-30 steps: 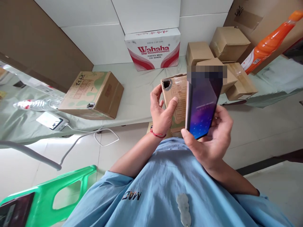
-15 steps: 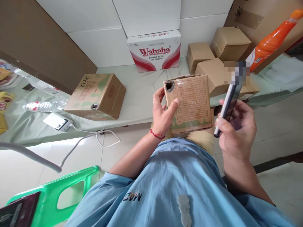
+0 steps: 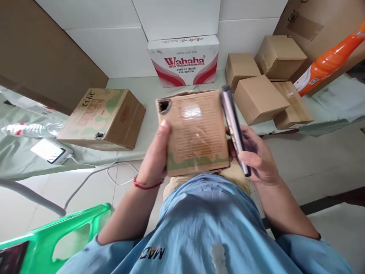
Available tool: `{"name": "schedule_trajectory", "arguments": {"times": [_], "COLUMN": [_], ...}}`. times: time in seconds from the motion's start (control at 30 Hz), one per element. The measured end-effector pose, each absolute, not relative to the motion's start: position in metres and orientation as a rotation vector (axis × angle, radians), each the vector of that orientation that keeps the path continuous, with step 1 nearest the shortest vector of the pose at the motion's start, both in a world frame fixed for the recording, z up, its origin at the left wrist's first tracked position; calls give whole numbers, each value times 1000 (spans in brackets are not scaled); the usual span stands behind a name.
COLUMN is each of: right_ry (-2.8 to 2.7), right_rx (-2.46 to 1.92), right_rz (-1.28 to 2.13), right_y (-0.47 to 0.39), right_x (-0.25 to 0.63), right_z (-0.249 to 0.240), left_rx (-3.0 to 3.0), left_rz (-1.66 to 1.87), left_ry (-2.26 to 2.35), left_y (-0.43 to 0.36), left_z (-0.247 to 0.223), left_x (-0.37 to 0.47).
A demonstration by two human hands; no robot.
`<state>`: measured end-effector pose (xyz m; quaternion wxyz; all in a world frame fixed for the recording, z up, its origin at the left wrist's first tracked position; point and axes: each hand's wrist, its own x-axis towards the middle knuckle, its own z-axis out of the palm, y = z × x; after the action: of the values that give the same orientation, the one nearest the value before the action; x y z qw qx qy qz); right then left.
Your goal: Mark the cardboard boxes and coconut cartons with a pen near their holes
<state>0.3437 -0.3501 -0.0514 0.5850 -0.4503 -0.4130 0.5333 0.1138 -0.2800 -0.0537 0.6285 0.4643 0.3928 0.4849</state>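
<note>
My left hand [image 3: 155,156] grips the left side of a cardboard box [image 3: 196,133], its thumb on the printed face. The box has a green camouflage band along its lower edge and a torn hole at the top left corner. Clear tape shines across its middle. In my right hand [image 3: 258,160] is a smartphone [image 3: 236,131], held edge-on just right of the box. Fingers of that hand reach behind the phone toward the box; whether they touch it is hidden.
A matching camouflage box [image 3: 104,118] stands left on the cloth-covered table, beside a plastic bottle [image 3: 34,129] and a white power bank [image 3: 51,151] with a cable. Behind are a Wahaha carton [image 3: 184,62], several plain boxes [image 3: 261,99] and an orange bottle [image 3: 327,64]. A green stool [image 3: 40,232] is lower left.
The box has moved left and nearer to me, its face turned more toward the camera. My right hand has brought the phone left and down beside the box, tilting it the other way.
</note>
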Motion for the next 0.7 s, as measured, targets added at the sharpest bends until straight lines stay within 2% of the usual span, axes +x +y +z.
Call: {"name": "schedule_trajectory", "arguments": {"times": [0.13,0.3,0.5,0.7], "right_ry": [-1024,-951,-786,-1140], "right_rx": [-1036,-1147,-1748,-2354], "right_rz": [1390,1314,909,530], "right_y": [-312,-281,-271,-259], "right_x": [316,322,402,431], "right_z": [-48,-67,-112,-154], "left_rx": [875,781,783,711], "left_rz": [1102,1126,1130,1097], "left_ry": [1010,1163,1332,1469], "left_y": [-259,-252,-253,-253], "left_z": [-44,-55,-112,-150], "left_x": [81,75,63,35]}}
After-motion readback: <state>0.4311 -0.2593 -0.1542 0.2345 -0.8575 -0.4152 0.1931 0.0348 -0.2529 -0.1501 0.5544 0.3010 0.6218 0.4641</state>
